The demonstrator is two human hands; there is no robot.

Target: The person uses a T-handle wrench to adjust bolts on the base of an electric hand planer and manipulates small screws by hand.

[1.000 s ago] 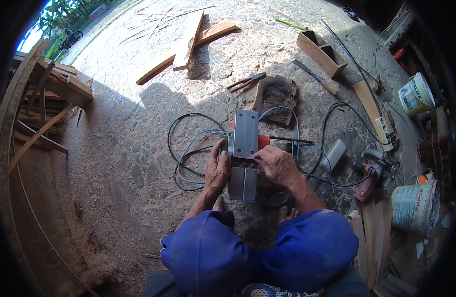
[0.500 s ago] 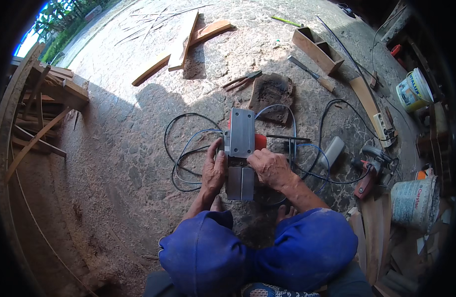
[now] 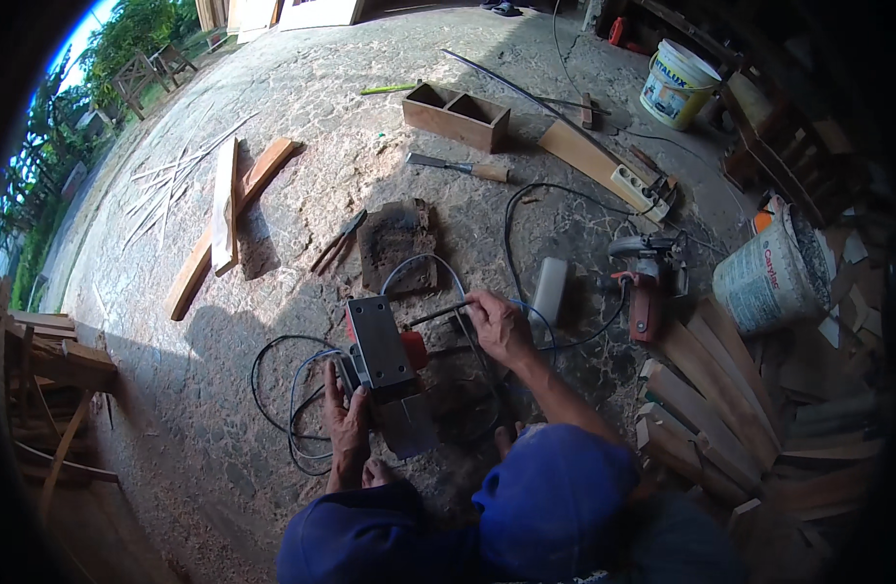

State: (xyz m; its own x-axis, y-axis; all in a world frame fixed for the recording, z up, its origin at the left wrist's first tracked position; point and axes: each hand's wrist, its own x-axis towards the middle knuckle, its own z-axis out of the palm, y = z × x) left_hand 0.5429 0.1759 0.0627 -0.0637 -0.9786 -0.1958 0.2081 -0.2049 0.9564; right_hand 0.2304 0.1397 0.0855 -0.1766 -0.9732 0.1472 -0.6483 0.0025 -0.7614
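An electric hand planer [image 3: 378, 336] is turned with its flat grey metal sole up, and red plastic shows at its sides. My left hand [image 3: 348, 420] holds its left side, thumb against the body. From the red part on the right sticks a thin dark rod [image 3: 436, 314]. The fingers of my right hand [image 3: 500, 329] are closed round the outer end of that rod. Below, the planer's rear plate [image 3: 406, 426] lies in shadow. Black and grey cables [image 3: 263, 375] loop on the floor around the tool.
Past the planer lie a dark scorched block [image 3: 401, 243], pliers [image 3: 339, 240], a chisel [image 3: 458, 167] and a wooden box [image 3: 456, 117]. To the right are a white oblong case [image 3: 549, 289], a red power tool [image 3: 645, 307], a power strip [image 3: 635, 185], buckets [image 3: 771, 277] and wood offcuts [image 3: 706, 419].
My right hand has left the planer's sole and moved right, onto the rod's end. The planer has tilted a little in my left hand. The view has swung to the right.
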